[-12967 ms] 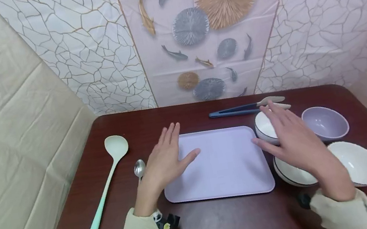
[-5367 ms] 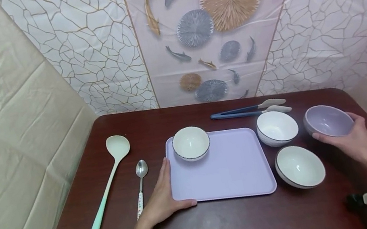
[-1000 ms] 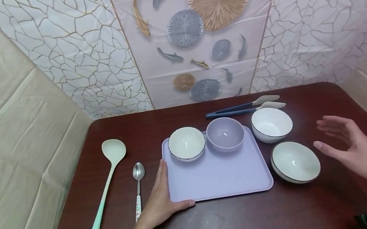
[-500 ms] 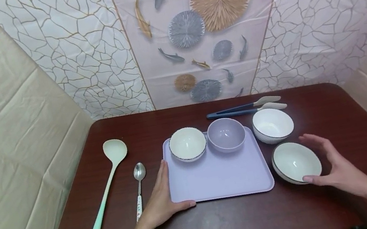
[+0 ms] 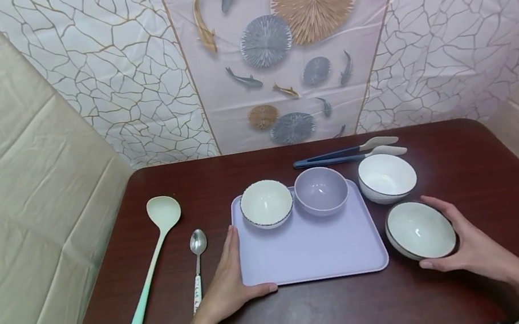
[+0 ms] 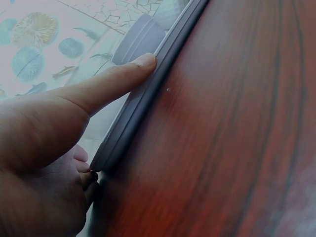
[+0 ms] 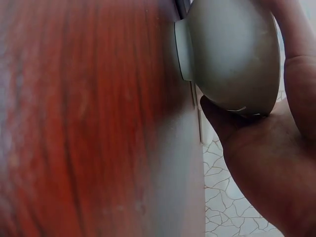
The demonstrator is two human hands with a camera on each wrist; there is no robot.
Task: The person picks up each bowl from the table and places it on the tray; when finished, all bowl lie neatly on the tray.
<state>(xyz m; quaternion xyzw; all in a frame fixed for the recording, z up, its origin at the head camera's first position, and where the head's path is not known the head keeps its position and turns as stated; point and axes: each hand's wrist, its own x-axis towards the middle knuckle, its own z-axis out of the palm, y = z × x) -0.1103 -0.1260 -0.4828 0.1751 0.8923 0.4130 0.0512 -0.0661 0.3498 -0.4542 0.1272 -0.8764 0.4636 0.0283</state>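
Observation:
My left hand [image 5: 225, 281] rests at the near left corner of the lilac tray [image 5: 313, 259], fingers straight along its left side and thumb against the front edge; in the left wrist view the straight thumb [image 6: 123, 79] touches the rim. On the tray's far half stand a white bowl with a dark speckled rim [image 5: 267, 204] and a purple bowl [image 5: 322, 191], side by side. Right of the tray, my right hand [image 5: 472, 243] grips a dark-rimmed white bowl [image 5: 420, 232], thumb in front and fingers behind. The right wrist view shows this bowl's outside [image 7: 232, 54] against the palm.
Another white bowl [image 5: 387, 177] stands just behind the gripped one. Blue tongs with pale tips [image 5: 349, 155] lie at the back. On the left are a pale green ladle [image 5: 153, 267] and a metal spoon with a patterned handle [image 5: 198, 265]. Fabric walls [image 5: 145, 78] enclose the table.
The speckled-rim bowl, then the purple bowl, went from the right onto the tray. Over the last second my right hand came left and took hold of the front dark-rimmed bowl. My left hand stayed put.

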